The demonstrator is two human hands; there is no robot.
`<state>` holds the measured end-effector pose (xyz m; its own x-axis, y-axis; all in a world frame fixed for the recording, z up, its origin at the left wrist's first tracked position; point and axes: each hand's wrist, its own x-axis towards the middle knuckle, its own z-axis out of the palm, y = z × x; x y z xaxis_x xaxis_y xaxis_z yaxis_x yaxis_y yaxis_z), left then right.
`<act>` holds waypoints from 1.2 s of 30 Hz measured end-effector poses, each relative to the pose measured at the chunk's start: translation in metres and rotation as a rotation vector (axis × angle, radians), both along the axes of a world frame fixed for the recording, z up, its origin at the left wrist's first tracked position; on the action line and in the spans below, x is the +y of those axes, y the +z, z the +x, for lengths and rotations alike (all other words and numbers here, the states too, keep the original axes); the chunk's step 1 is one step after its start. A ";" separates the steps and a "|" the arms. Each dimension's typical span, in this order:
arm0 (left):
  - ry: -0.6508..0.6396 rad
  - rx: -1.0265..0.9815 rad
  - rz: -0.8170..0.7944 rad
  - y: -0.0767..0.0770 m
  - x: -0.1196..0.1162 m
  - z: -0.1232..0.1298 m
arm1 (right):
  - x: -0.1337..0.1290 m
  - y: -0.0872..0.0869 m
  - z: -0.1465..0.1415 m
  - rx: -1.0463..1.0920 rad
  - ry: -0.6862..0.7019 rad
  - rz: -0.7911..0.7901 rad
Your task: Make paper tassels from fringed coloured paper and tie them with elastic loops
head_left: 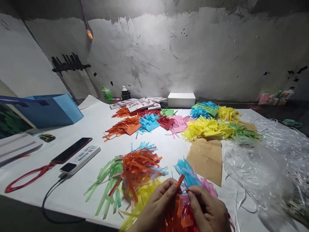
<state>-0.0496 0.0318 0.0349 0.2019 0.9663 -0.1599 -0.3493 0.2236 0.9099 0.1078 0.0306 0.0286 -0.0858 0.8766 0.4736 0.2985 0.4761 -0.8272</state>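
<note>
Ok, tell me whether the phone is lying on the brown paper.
No, the phone lies on the white table, well to the left of the brown paper.

head cam: head-worn, looks forward and down
hands [159, 201]: close, low in view, right of centre
worktop [79, 185]: seen obliquely from above
wall [149, 48]: faced, farther back

Fringed strips [138, 161] looked like thin paper, softly matt; the envelope [206, 159] was smooth brown paper. Clear plastic wrap [256, 161] showed a crinkled, glossy surface. The wall [149, 54] appeared rough and matt, the phone screen [72, 149] smooth and glossy.
</note>
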 end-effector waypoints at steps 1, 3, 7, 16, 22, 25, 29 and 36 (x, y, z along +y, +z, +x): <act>-0.001 0.001 -0.002 -0.001 0.000 0.000 | 0.000 0.000 0.000 0.006 0.000 -0.003; -0.004 0.006 0.002 -0.002 0.000 0.001 | 0.000 0.001 -0.001 0.012 -0.005 -0.002; -0.020 0.041 0.025 -0.003 0.000 0.000 | 0.001 0.000 0.000 -0.049 -0.005 0.001; -0.069 0.781 0.497 0.010 -0.005 -0.012 | 0.007 -0.004 0.008 0.225 0.201 -0.432; -0.140 0.981 0.662 0.013 -0.006 -0.012 | 0.010 -0.003 0.006 0.270 0.338 -0.505; -0.099 1.042 0.714 0.010 -0.007 -0.012 | 0.008 -0.005 0.005 0.330 0.309 -0.505; -0.053 1.128 0.815 0.007 -0.010 -0.013 | 0.005 -0.007 0.004 0.316 0.330 -0.525; -0.012 1.342 1.082 -0.016 -0.012 -0.004 | 0.019 -0.008 0.006 0.179 0.025 -0.072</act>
<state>-0.0541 0.0201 0.0194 0.4898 0.7398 0.4614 0.7174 -0.6427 0.2689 0.1136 0.0497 0.0205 -0.0286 0.9074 0.4192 0.1324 0.4191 -0.8982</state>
